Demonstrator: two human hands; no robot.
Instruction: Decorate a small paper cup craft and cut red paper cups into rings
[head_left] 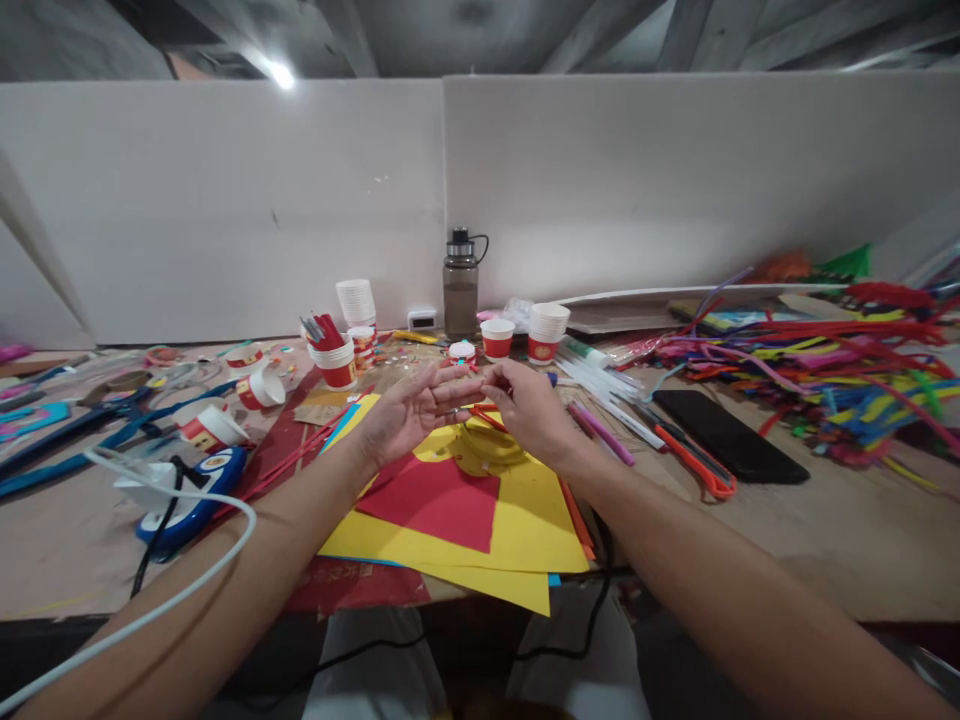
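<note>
My left hand is palm up with its fingers stretched out toward the right, above the yellow paper. My right hand has its thumb and fingers pressed together at the left fingertips; whatever they pinch is too small to make out. Beneath both hands lie yellow paper sheets with a red paper piece on top. A round yellow item sits on the paper just under my hands, partly hidden by them.
A bottle stands at the back, near paper cups and a cup of red sticks. On the right lie a phone, an orange cutter and colourful pipe cleaners. A blue device with cables is at left.
</note>
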